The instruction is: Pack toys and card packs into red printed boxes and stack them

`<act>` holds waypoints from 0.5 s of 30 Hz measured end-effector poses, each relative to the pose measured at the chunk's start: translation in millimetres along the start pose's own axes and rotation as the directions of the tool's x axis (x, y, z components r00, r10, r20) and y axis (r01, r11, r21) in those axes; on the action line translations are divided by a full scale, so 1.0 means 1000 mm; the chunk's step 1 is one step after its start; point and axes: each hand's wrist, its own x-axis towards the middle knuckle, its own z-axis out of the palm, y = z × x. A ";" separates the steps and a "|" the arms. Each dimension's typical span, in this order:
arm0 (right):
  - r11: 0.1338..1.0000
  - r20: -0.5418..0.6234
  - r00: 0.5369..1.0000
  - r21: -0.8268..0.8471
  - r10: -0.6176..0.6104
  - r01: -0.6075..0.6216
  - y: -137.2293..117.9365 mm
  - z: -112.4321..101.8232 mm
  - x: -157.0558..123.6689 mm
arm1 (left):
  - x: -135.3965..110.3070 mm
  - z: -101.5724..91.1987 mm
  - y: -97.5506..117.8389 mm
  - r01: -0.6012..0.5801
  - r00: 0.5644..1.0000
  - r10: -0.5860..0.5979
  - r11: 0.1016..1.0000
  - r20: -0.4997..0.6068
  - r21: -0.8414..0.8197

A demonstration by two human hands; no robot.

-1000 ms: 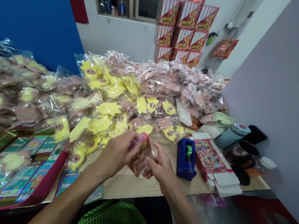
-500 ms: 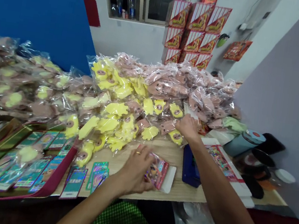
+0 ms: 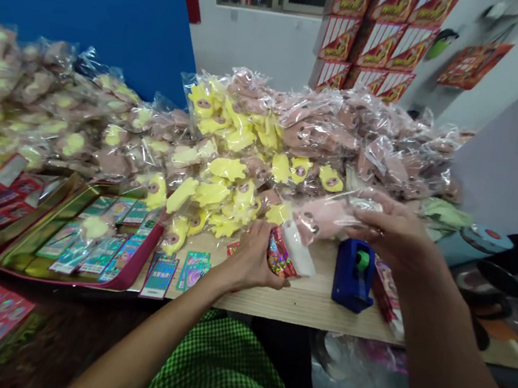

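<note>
My left hand [image 3: 251,261] is wrapped round a small red card box [image 3: 282,254] with a shiny patterned face, just over the table. The box's white flap [image 3: 298,248] stands open toward the right. My right hand [image 3: 391,223], slightly blurred, pinches the end of a clear bag holding a pink animal-shaped toy [image 3: 321,218]. That toy hangs close above the open end of the box. To the left of the box, teal cards [image 3: 160,275] lie on the table near its front edge.
Bagged yellow toys [image 3: 226,168] and pink ones are heaped along the back. A blue tape dispenser [image 3: 354,276] stands right of the box. At left lies a gold-lined tray [image 3: 26,256] with cards. A light-blue cup [image 3: 480,243] stands at far right.
My right hand has come away from the heap with the bagged pink toy. My left hand has tilted the box, open end up. The view has turned left and down.
</note>
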 end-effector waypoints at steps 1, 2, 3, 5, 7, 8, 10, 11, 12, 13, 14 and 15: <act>0.999 0.021 0.999 -0.038 0.024 -0.023 0.001 -0.001 -0.006 | -0.002 -0.002 -0.001 -0.002 1.000 0.001 1.000 -0.027 -0.012; 0.996 0.029 0.999 -0.078 0.034 -0.032 0.002 -0.002 -0.010 | -0.005 -0.003 -0.002 -0.003 0.999 0.002 1.000 -0.045 -0.018; 0.992 0.025 0.999 -0.127 0.024 -0.021 0.003 -0.003 -0.014 | -0.007 -0.004 -0.003 -0.003 0.998 0.002 1.000 -0.057 -0.018; 0.965 0.019 0.999 -0.258 -0.046 0.050 0.007 0.001 -0.021 | -0.012 -0.002 -0.003 -0.003 0.997 0.003 1.000 -0.080 0.003; 0.919 0.077 0.990 -0.369 -0.115 0.136 0.011 0.011 -0.029 | -0.014 0.002 0.000 -0.008 0.995 0.009 1.000 -0.097 0.016; 0.898 0.128 0.984 -0.407 -0.127 0.169 0.013 0.018 -0.034 | -0.015 0.005 0.002 -0.011 0.994 0.012 1.000 -0.107 0.012; 0.846 0.215 0.967 -0.482 -0.138 0.228 0.019 0.036 -0.045 | -0.015 0.010 0.008 -0.014 0.990 0.012 1.000 -0.142 -0.018; 0.802 0.242 0.958 -0.536 -0.153 0.264 0.021 0.045 -0.050 | -0.015 0.013 0.011 -0.018 0.986 0.012 0.999 -0.166 -0.036; 0.736 0.255 0.948 -0.601 -0.192 0.311 0.022 0.053 -0.055 | -0.015 0.016 0.013 -0.023 0.981 0.013 0.998 -0.192 -0.052; 0.647 0.258 0.932 -0.671 -0.254 0.362 0.021 0.059 -0.060 | -0.015 0.018 0.015 -0.028 0.976 0.013 0.997 -0.216 -0.066; 0.538 0.252 0.906 -0.739 -0.340 0.407 0.019 0.062 -0.065 | -0.015 0.020 0.016 -0.030 0.973 0.012 0.997 -0.229 -0.075; 0.423 0.251 0.868 -0.793 -0.428 0.438 0.016 0.064 -0.068 | -0.015 0.023 0.018 -0.027 0.972 0.007 0.996 -0.234 -0.082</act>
